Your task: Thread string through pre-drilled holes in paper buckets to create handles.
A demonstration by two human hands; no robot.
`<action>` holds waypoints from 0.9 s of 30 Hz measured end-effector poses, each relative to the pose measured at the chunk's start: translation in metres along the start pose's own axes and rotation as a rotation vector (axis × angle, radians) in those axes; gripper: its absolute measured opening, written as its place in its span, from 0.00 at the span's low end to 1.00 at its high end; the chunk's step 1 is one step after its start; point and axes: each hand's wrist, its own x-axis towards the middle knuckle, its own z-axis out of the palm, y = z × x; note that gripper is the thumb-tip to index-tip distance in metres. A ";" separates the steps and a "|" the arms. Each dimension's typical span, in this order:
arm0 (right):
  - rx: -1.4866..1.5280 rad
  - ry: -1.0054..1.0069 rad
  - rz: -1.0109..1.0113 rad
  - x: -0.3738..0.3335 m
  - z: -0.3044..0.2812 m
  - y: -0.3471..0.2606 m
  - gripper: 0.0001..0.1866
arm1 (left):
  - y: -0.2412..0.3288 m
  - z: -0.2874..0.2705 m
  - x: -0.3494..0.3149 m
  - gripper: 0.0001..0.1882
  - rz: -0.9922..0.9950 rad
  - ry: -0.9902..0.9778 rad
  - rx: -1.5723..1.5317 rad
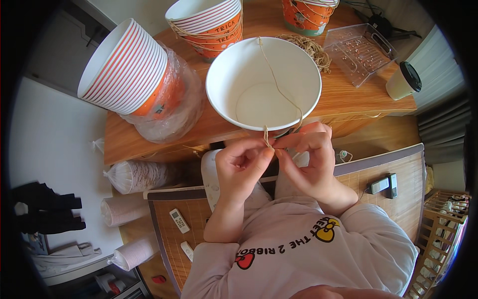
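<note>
A large paper bucket (pixel 224 82), white inside, stands open-topped at the table's near edge in front of me. Thin brown twine (pixel 271 72) runs from its far rim down across the inside and over the near right rim. At the near rim a short loop of twine hangs from the edge. My left hand (pixel 242 160) pinches this loop between thumb and forefinger. My right hand (pixel 311 157) is closed just beside it, its thumb and fingertips meeting at the twine's end. Fingertips of both hands nearly touch. The bucket's outer side is mostly hidden.
Stacked orange-and-white buckets (pixel 124 70), partly in clear plastic, stand left. Another stack (pixel 206 25) and more buckets (pixel 308 17) are behind. A twine heap (pixel 311 50), a clear tray (pixel 356 52) and a lidded cup (pixel 403 82) sit right. A remote control (pixel 179 221) lies by my left elbow.
</note>
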 end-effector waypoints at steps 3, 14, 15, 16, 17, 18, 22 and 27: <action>-0.011 -0.021 -0.019 0.006 -0.005 -0.004 0.22 | -0.007 -0.002 -0.001 0.08 0.013 0.005 0.035; -0.013 -0.007 -0.132 -0.003 0.001 0.007 0.23 | -0.007 -0.001 0.000 0.09 -0.187 0.007 -0.376; -0.007 -0.025 -0.166 -0.003 0.000 0.008 0.23 | -0.007 -0.004 0.000 0.08 -0.213 0.020 -0.403; 0.000 -0.043 -0.200 -0.003 -0.001 0.009 0.23 | -0.007 -0.004 0.000 0.08 -0.239 0.034 -0.429; -0.001 -0.042 -0.201 -0.003 -0.001 0.009 0.23 | -0.006 -0.004 0.000 0.08 -0.238 0.033 -0.429; 0.012 -0.075 -0.201 -0.003 -0.002 0.010 0.22 | -0.006 -0.003 0.000 0.08 -0.220 0.036 -0.420; 0.021 -0.095 -0.171 0.002 -0.004 0.012 0.20 | -0.010 -0.004 -0.001 0.07 -0.154 0.016 -0.378; 0.024 0.025 -0.089 0.007 -0.006 0.005 0.20 | -0.014 -0.005 0.000 0.08 -0.121 0.025 -0.402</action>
